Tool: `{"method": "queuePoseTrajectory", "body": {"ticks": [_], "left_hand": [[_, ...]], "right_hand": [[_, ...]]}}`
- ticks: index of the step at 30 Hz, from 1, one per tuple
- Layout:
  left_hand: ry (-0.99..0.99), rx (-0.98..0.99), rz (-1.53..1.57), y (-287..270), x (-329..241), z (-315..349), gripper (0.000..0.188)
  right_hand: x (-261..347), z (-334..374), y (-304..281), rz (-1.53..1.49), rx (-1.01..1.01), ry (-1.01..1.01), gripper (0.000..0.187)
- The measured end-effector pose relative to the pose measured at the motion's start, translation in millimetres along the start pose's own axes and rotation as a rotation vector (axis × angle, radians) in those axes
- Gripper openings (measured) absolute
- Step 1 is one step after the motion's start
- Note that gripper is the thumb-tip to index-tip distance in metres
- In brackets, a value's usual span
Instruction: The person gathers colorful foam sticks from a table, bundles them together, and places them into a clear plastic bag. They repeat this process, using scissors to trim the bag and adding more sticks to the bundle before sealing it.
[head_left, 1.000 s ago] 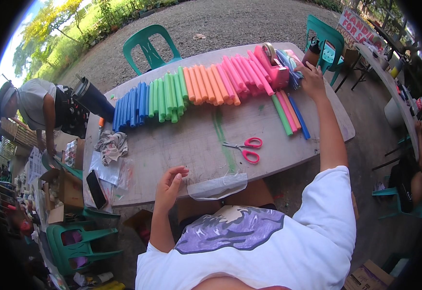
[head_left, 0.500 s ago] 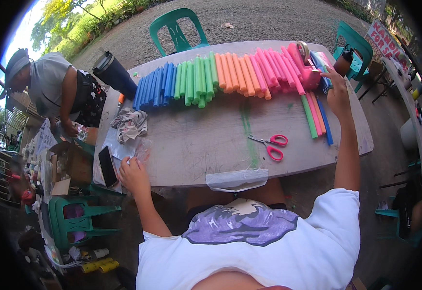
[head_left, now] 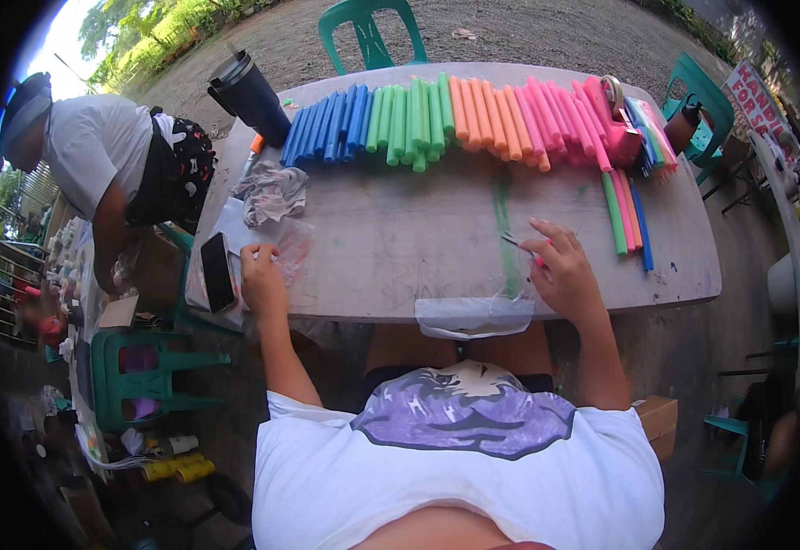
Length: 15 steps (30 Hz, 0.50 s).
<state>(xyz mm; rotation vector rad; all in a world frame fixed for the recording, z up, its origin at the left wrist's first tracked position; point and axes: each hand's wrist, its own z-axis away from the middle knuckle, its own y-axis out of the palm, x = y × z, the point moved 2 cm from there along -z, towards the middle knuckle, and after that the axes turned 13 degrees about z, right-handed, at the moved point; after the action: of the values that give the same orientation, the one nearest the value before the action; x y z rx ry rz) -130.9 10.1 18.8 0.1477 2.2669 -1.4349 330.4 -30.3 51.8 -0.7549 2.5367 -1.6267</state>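
Observation:
On the table's near right, my right hand [head_left: 567, 275] is over a pair of scissors [head_left: 511, 240]. Its fingers are spread and curved above the pink handles, which they mostly hide; the metal tips show to the left. My left hand [head_left: 263, 280] is at the near left, fingertips pinched together at the edge of a clear plastic bag [head_left: 295, 247]. A dark-screened phone [head_left: 217, 272] lies just left of that hand, and a crumpled grey cloth [head_left: 271, 193] lies beyond it.
Rows of blue [head_left: 328, 126], green [head_left: 411, 124], orange [head_left: 499, 122] and pink candles [head_left: 560, 117] line the far side. A pink tape dispenser [head_left: 620, 142] stands beside them; several loose candles [head_left: 616, 215] lie nearer. A dark tumbler [head_left: 251, 99] stands far left. Another person [head_left: 106, 151] bends at the left.
My right hand has come from the tape dispenser back and left to the scissors. My left hand's fingers have drawn together at the plastic bag. The other person has bent lower, and the view has shifted.

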Motion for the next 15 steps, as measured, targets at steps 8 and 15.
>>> {"method": "queuePoseTrajectory", "body": {"ticks": [8,15], "left_hand": [[0.194,-0.003,0.099,8,-9,-8,0.018],[0.171,-0.157,0.094,8,3,-18,0.011]], "right_hand": [[35,13,45,-0.100,0.015,-0.101,0.026],[40,13,46,-0.018,0.029,-0.085,0.025]]}}
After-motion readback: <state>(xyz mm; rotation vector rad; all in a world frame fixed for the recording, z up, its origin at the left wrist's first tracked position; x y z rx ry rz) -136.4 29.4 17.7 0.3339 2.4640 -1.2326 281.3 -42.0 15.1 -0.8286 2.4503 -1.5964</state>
